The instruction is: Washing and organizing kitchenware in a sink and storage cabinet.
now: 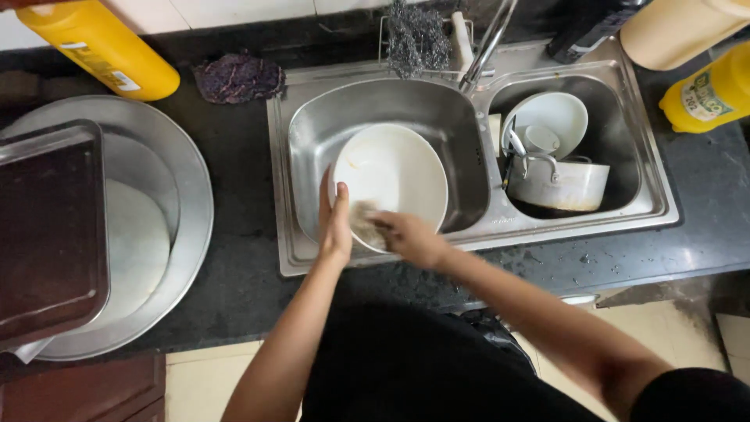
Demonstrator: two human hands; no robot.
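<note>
A white round plate (394,173) is tilted over the left basin of a steel double sink (312,117). My left hand (335,223) grips the plate's near left rim. My right hand (408,237) is closed on a greyish scrub pad (365,221) pressed against the plate's lower edge. Both hands sit over the sink's front rim.
The right basin holds a white bowl (551,121), a cup and a steel pot (558,184). A steel wool pad (418,35) hangs by the tap (488,39). Yellow bottles (101,47) stand at both back corners. A large steel basin (176,203) with a dark tray (47,234) sits left.
</note>
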